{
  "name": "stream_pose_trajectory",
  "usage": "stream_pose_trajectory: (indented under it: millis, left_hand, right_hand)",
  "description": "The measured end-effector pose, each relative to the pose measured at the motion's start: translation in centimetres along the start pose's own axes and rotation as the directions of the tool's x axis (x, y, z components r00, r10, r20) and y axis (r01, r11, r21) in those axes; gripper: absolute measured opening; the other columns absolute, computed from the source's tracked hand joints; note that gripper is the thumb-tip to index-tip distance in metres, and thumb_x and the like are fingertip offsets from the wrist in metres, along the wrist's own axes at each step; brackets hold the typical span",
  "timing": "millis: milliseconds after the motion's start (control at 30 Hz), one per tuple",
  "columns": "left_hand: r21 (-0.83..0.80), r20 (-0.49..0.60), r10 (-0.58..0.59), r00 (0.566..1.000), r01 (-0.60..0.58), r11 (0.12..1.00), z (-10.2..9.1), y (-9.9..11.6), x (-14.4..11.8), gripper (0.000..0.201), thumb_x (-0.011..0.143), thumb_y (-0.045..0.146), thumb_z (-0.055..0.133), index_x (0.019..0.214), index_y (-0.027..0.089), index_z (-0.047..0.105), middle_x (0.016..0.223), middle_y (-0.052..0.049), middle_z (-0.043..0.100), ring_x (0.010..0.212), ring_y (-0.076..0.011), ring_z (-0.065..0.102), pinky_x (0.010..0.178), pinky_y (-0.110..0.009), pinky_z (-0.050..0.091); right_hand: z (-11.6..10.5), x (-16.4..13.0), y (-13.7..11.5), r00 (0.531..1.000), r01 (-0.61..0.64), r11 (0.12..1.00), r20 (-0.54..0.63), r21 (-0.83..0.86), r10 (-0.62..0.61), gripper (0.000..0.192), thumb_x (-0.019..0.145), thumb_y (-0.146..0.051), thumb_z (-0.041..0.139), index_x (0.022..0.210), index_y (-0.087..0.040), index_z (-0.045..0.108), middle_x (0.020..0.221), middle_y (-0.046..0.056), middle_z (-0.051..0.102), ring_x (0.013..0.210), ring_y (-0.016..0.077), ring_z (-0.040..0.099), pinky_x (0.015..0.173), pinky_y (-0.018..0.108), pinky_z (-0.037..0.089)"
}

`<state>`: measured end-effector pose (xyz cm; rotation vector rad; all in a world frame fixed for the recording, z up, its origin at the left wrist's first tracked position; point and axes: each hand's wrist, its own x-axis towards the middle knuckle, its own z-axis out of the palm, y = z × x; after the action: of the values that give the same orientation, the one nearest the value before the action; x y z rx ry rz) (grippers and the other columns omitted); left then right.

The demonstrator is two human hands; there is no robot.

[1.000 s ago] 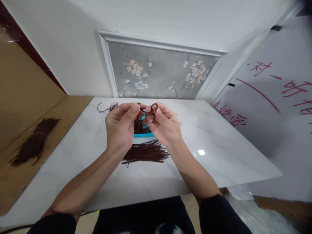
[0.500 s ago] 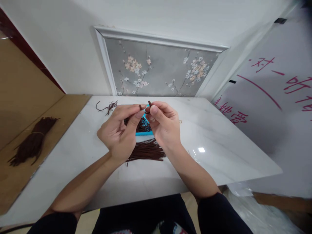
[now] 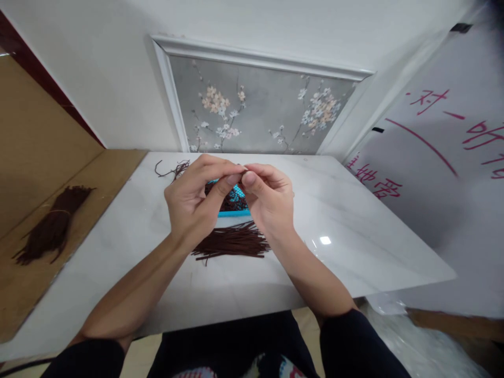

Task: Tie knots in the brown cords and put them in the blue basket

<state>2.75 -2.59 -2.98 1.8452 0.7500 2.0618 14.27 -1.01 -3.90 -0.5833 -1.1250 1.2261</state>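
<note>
My left hand (image 3: 192, 205) and my right hand (image 3: 273, 205) meet fingertip to fingertip above the table. Each is closed in a pinch, thumb against forefinger. Between them is a short brown cord, mostly hidden by the fingers. Just behind my hands stands a blue basket (image 3: 235, 213), partly covered by them, with tangled dark brown cords (image 3: 228, 203) inside. A loose pile of straight brown cords (image 3: 234, 241) lies on the table below my hands, in front of the basket.
The white marbled table (image 3: 346, 236) meets the wall at the back. A few thin dark strands (image 3: 165, 170) lie at its back left. A banded bundle of brown cords (image 3: 55, 223) rests on a brown board (image 3: 90, 202) at left. A whiteboard (image 3: 425, 220) stands at right.
My hands have come together, the left moving right and slightly up, so the fingertips now touch. The two brown ends that stuck up above the fingers are now hidden.
</note>
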Motion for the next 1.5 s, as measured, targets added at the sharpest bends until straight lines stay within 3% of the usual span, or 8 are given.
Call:
stream_pose_trajectory:
  millis: [167,367,467,567,900,1200,1400,1500]
  left_hand:
    - [-0.036,0.127,-0.113,0.985,0.118,0.992,-1.1,0.3,0.7,0.008,0.085,0.026,0.074,0.088,0.034,0.076,0.086,0.002,0.071,0.083,-0.0148,0.067,0.073,-0.033,0.053]
    - [-0.036,0.063,-0.233,0.97,0.236,0.971,-1.3,-0.7,0.8,0.018,0.076,0.036,0.083,0.09,0.029,0.074,0.081,0.005,0.072,0.076,-0.0106,0.067,0.072,-0.03,0.055]
    - [0.024,0.134,-0.287,0.949,0.286,0.958,-1.3,-1.0,0.7,0.026,0.077,0.051,0.077,0.086,0.027,0.075,0.082,0.003,0.073,0.083,-0.0156,0.069,0.075,-0.036,0.056]
    - [0.037,0.135,-0.305,0.943,0.303,0.952,-1.2,-1.1,0.5,0.03,0.076,0.057,0.076,0.088,0.029,0.075,0.083,0.004,0.074,0.095,-0.021,0.07,0.075,-0.039,0.056]
    - [-0.021,0.213,-0.412,0.886,0.426,0.905,1.9,-0.9,-1.7,0.019,0.081,0.041,0.076,0.089,0.024,0.078,0.086,0.001,0.076,0.08,-0.0155,0.071,0.073,-0.032,0.058]
    - [0.036,0.121,-0.233,0.965,0.23,0.973,2.4,-1.2,-2.4,0.009,0.078,0.031,0.08,0.083,0.026,0.076,0.076,0.006,0.074,0.068,-0.0109,0.069,0.061,-0.026,0.058]
    - [0.062,0.098,-0.119,0.988,0.113,0.992,1.6,-1.9,-1.4,0.01,0.075,0.018,0.081,0.082,0.02,0.075,0.074,0.004,0.073,0.063,-0.0081,0.065,0.059,-0.022,0.055]
    - [0.079,0.111,0.013,0.994,-0.022,0.997,1.1,-1.5,-0.8,0.009,0.076,0.015,0.079,0.082,0.02,0.074,0.074,0.003,0.072,0.065,-0.009,0.064,0.061,-0.023,0.055]
  right_hand:
    - [-0.5,0.4,0.3,0.998,0.033,0.999,0.06,-0.035,-0.031,0.02,0.07,-0.04,0.081,0.086,-0.03,0.075,0.096,0.001,0.074,0.105,0.0241,0.068,0.086,0.044,0.058]
    - [-1.1,0.8,-0.2,0.994,0.063,0.99,0.096,-0.126,-0.051,0.014,0.073,-0.034,0.08,0.084,-0.027,0.075,0.095,0.0,0.074,0.105,0.0224,0.068,0.086,0.04,0.058]
    - [-1.8,1.2,-0.9,0.988,0.09,0.987,0.134,-0.135,-0.072,0.011,0.075,-0.034,0.08,0.083,-0.028,0.075,0.09,-0.002,0.075,0.095,0.0185,0.069,0.087,0.037,0.058]
    - [-2.7,1.5,-1.4,0.989,0.022,0.978,0.146,-0.208,0.009,0.018,0.072,-0.039,0.083,0.081,-0.028,0.073,0.086,-0.002,0.076,0.094,0.0183,0.067,0.082,0.034,0.058]
    - [-7.0,0.5,-1.6,0.971,0.072,0.983,0.237,-0.172,-0.029,0.032,0.063,-0.042,0.089,0.082,-0.023,0.072,0.081,-0.006,0.075,0.083,0.0107,0.067,0.078,0.027,0.053]
    - [-7.0,-1.2,-3.5,0.986,-0.09,0.938,0.102,-0.336,0.131,0.02,0.068,-0.037,0.084,0.082,-0.027,0.075,0.086,0.0,0.075,0.081,0.0157,0.064,0.071,0.03,0.053]
    - [-5.8,-0.7,-3.2,0.973,-0.077,0.975,0.2,-0.211,0.12,0.014,0.076,-0.033,0.078,0.084,-0.022,0.074,0.077,-0.003,0.068,0.067,0.0094,0.055,0.066,0.025,0.049]
    - [-5.1,-0.9,-3.6,0.962,-0.114,0.984,0.232,-0.14,0.145,0.009,0.08,-0.03,0.075,0.082,-0.021,0.073,0.074,-0.004,0.066,0.063,0.0071,0.053,0.064,0.022,0.048]
